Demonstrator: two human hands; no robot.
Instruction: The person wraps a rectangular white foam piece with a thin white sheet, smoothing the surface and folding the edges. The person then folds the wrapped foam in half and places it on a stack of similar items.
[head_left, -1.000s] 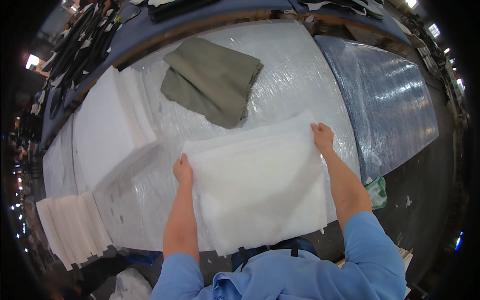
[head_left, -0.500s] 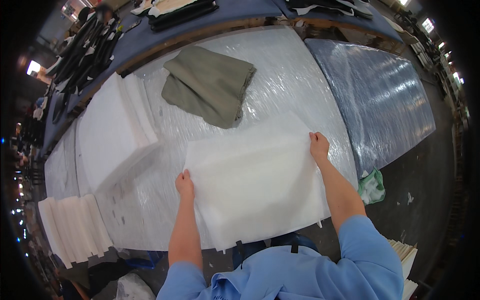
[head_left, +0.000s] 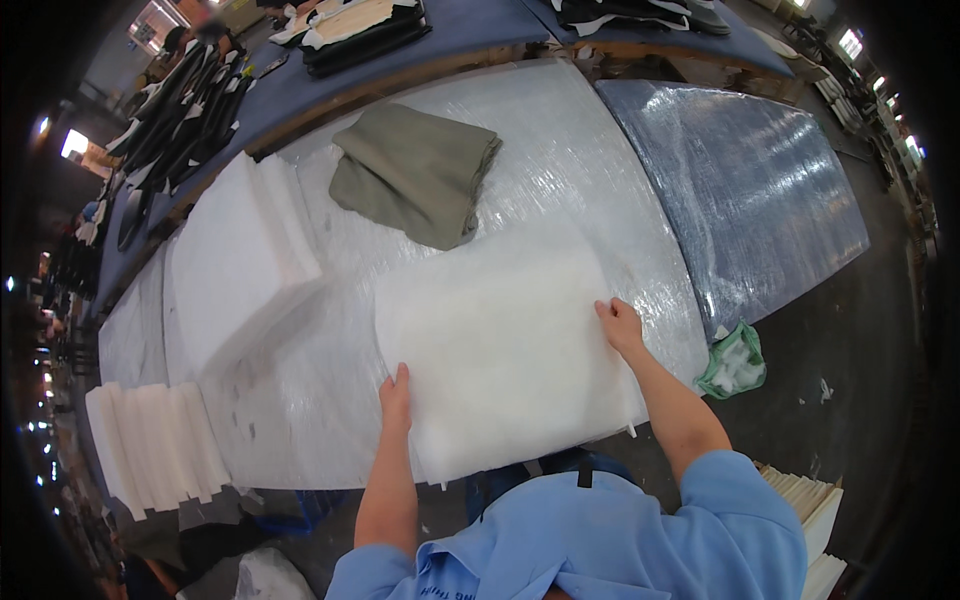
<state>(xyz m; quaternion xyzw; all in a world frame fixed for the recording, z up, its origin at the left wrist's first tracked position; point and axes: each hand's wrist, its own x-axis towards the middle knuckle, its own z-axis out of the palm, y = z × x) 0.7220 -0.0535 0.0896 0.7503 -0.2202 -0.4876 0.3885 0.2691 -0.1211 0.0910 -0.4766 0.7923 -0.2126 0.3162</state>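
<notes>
A square white padding sheet point(head_left: 510, 370) with a soft, fluffy look lies on the plastic-covered table in front of me, its near edge close to my body. At its left edge, my left hand point(head_left: 396, 398) pinches the border, thumb and fingers close together. My right hand point(head_left: 620, 325) grips the opposite edge, a little farther up. Beyond the sheet rests a folded olive-green cloth point(head_left: 415, 175) with a frayed right edge. The undersides of both hands' grips are hidden.
A tall stack of white padding point(head_left: 235, 265) stands at the left, with rolled or folded white pieces point(head_left: 155, 445) nearer me. Clear plastic covers the table point(head_left: 290, 420). A blue wrapped surface point(head_left: 750, 190) adjoins at right, above a green bag point(head_left: 738, 362) of white scraps.
The sheet has settled flatter and its far right corner no longer sticks up. My right hand has come down and inward; my left hand has shifted slightly right and nearer me.
</notes>
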